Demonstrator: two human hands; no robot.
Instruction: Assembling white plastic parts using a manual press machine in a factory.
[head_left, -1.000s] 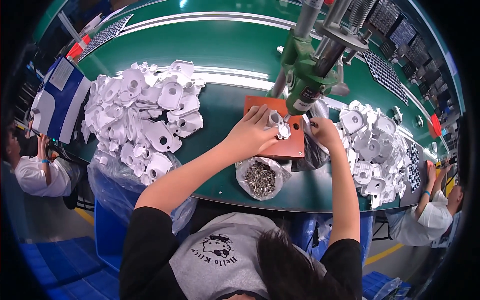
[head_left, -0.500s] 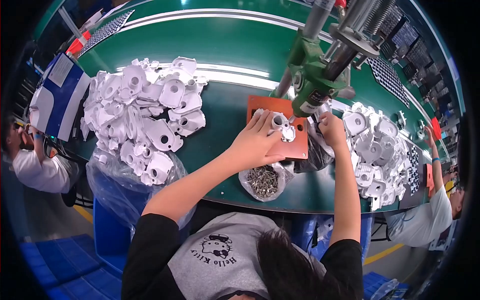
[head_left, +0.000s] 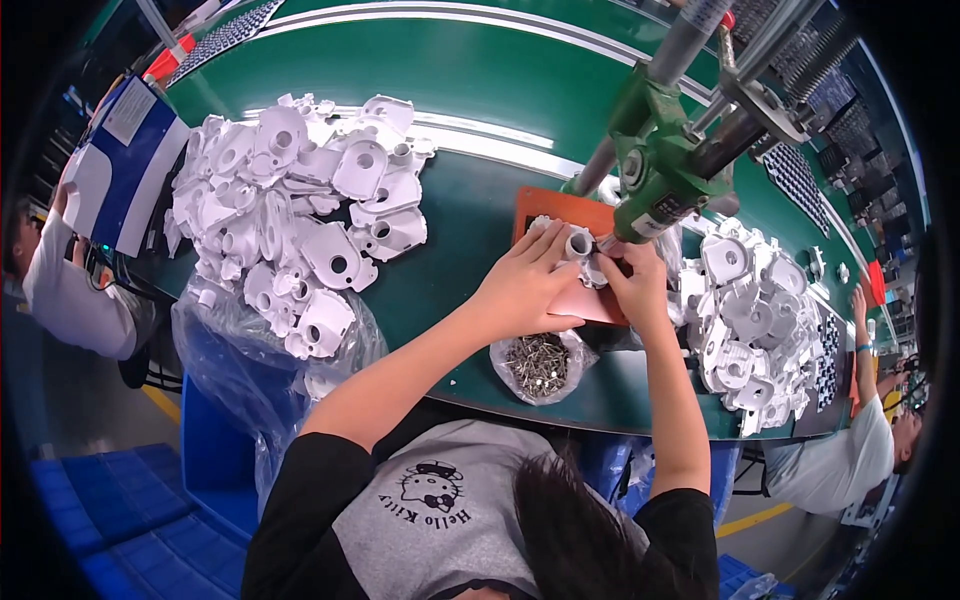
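A white plastic part point(head_left: 578, 243) with a round tube sits on an orange plate point(head_left: 585, 308) beneath the green press head point(head_left: 668, 165). My left hand point(head_left: 520, 288) holds the part from its left side, fingers over the top and thumb stretched along the near side. At the part's right edge, just under the press tip, my right hand point(head_left: 638, 285) has its thumb and forefinger pinched. What those fingertips hold, if anything, is too small to make out. Close in front of the plate, a clear plastic bag point(head_left: 583, 365) contains many small metal pins or screws point(head_left: 540, 362).
Loose white plastic parts are heaped at left point(head_left: 275, 200) and right point(head_left: 750, 300). A blue bin point(head_left: 215, 440) lined with clear plastic stands below the left heap. The press column point(head_left: 600, 165) rises behind the plate. Other people work at both sides.
My right hand has moved left from beside the press to the white part under its tip. My left hand stays on the part. The whole view has shifted slightly.
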